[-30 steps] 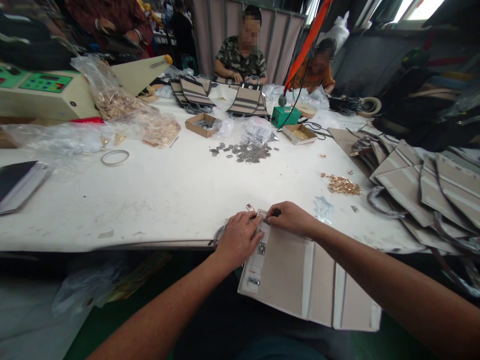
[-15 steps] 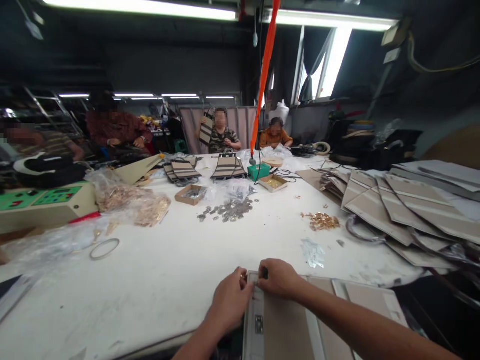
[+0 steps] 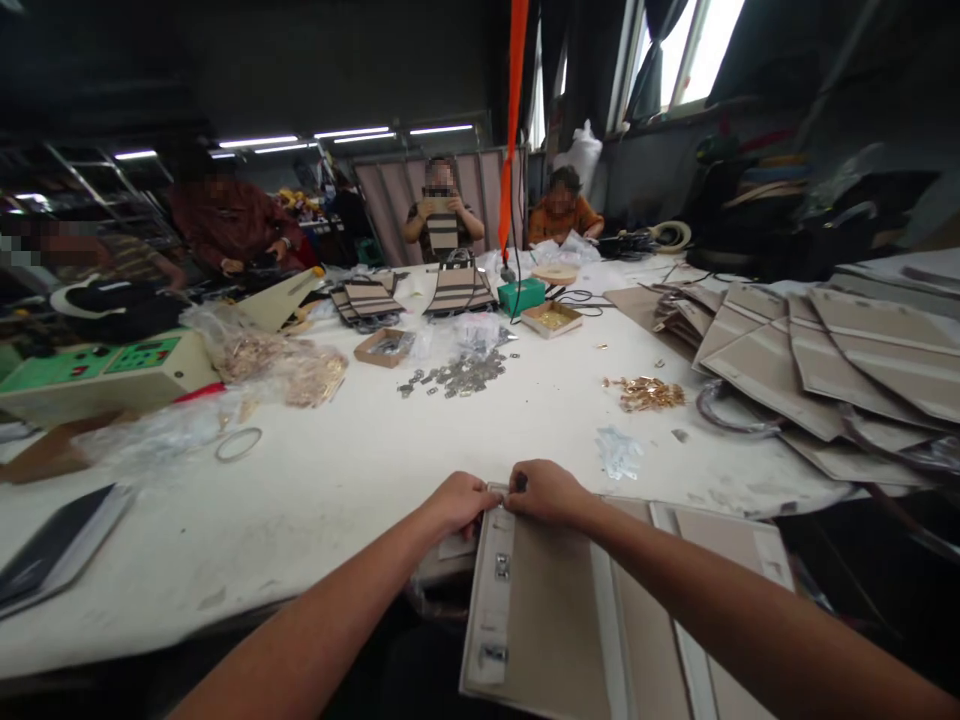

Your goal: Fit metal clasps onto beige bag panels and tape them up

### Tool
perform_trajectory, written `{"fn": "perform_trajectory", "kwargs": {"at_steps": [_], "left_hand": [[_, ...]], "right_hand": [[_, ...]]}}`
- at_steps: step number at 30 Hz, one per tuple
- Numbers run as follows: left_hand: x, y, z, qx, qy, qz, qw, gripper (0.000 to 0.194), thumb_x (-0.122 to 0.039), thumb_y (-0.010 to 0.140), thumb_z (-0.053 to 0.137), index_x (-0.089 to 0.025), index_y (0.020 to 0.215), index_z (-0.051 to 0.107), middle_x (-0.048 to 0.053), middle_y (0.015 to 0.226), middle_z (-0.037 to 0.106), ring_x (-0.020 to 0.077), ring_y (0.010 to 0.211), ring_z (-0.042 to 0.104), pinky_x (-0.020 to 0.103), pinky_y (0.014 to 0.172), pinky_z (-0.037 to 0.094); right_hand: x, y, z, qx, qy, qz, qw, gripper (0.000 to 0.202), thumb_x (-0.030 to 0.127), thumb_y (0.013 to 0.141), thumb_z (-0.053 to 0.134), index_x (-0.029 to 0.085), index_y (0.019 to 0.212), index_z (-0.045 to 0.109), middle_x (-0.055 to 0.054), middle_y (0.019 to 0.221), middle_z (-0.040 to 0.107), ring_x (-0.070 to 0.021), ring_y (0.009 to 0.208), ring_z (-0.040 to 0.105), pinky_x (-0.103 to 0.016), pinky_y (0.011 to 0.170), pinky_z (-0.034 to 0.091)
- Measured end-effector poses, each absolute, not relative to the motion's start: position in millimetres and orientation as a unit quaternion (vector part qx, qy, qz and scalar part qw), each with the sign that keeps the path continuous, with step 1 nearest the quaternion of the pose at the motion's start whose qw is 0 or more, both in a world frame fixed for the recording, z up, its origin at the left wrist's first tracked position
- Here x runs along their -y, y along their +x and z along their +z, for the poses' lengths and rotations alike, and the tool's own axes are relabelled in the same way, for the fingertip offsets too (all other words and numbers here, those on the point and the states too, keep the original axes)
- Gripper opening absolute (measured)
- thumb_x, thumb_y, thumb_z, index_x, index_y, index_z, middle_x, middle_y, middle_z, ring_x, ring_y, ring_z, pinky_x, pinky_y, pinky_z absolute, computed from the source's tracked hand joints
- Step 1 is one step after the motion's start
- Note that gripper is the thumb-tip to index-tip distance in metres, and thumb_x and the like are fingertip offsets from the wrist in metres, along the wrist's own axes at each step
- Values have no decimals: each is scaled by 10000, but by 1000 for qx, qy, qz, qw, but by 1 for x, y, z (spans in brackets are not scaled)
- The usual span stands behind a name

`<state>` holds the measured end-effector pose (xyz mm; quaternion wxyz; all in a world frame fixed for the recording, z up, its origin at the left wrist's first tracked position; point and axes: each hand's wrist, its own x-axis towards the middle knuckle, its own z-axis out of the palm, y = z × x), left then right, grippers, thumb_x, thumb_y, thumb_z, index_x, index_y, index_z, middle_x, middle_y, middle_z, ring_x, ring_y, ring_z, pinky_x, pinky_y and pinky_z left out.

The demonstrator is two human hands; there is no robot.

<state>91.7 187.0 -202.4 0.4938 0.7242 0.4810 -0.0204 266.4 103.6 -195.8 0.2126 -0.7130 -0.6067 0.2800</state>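
A beige bag panel [image 3: 555,600] with pale strips lies partly over the near table edge. Two small metal fittings [image 3: 502,567] show along its white left border. My left hand [image 3: 456,502] is closed on the panel's far left corner, thumb on top and fingers curled beneath the edge. Beside it, my right hand [image 3: 547,492] is closed, its fingertips pressed down at the same corner. Whatever is between those right fingertips is hidden. Under the panel's left side, part of another piece with a handle [image 3: 442,600] shows.
Ahead lie grey metal plates [image 3: 457,372], gold fittings [image 3: 649,393] and thin pale plates [image 3: 619,452]. Stacked panels [image 3: 810,350] fill the right. A green-topped machine [image 3: 112,365] stands left. An orange strap [image 3: 513,130] hangs down. Several people sit or stand around the table.
The view has tilted down and the panel shows more of its left border, with a second fitting visible. The left hand has shifted to grip the corner edge; the right stays at that corner.
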Motion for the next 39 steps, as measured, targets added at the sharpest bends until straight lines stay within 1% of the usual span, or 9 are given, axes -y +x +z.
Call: {"fn": "perform_trajectory", "kwargs": {"at_steps": [2,6,8,10,13,19,26,33,39], "left_hand": [[-188,91,-210,-482,720,-8,500,431,-508,839,677,-206,607,477,-70,398,427,97,337,428,225,383,257],[-191,89,-218,-476,718,4,508,370,-449,824,687,-209,611,504,-63,370,430,114,326,412,242,386,275],[-192,89,-220,-473,717,6,512,363,-441,823,683,-210,609,502,-63,369,429,115,320,407,245,387,278],[-193,89,-222,-470,715,5,518,368,-434,820,680,-216,596,485,-65,358,415,119,312,412,244,382,271],[-194,89,-226,-469,707,3,529,366,-430,819,668,-224,589,469,-60,346,418,130,311,442,239,373,274],[-195,89,-223,-472,716,-10,514,329,-437,808,654,-221,603,513,-41,337,456,138,308,446,249,387,310],[-197,90,-219,-481,698,-14,531,321,-409,782,665,-213,580,511,-42,355,449,123,320,431,253,385,279],[-196,90,-220,-478,686,6,549,331,-378,780,676,-206,560,498,-49,364,434,114,342,441,251,404,272],[-198,88,-223,-468,673,20,573,283,-284,796,678,-171,570,551,-42,358,448,102,349,445,236,424,282]], "right_hand": [[-98,271,-188,592,-690,300,288,178,369,771,737,192,773,717,-30,765,725,-175,723,638,-265,633,409],[-86,276,-168,476,-593,357,542,388,520,874,678,199,674,590,26,564,582,-115,466,506,-243,478,364],[-85,273,-164,407,-519,374,652,446,538,899,654,205,633,520,43,524,516,-97,401,444,-238,428,340],[-88,265,-166,352,-447,373,732,468,510,902,662,203,597,484,51,515,473,-85,390,418,-235,417,341],[-96,252,-174,300,-380,375,790,483,493,919,635,198,574,471,63,505,406,-66,372,361,-231,397,308],[-104,232,-194,299,-358,354,811,481,486,953,564,207,580,445,70,516,371,-68,370,330,-236,383,313],[-110,233,-181,471,-390,315,726,488,417,964,605,203,537,505,32,488,448,-95,418,436,-251,407,331],[-112,227,-178,477,-494,328,649,566,531,968,550,235,496,449,19,453,439,-113,411,426,-281,423,341],[-129,215,-154,526,-489,357,597,567,539,958,577,221,498,482,26,449,455,-96,415,414,-259,426,339]]}}
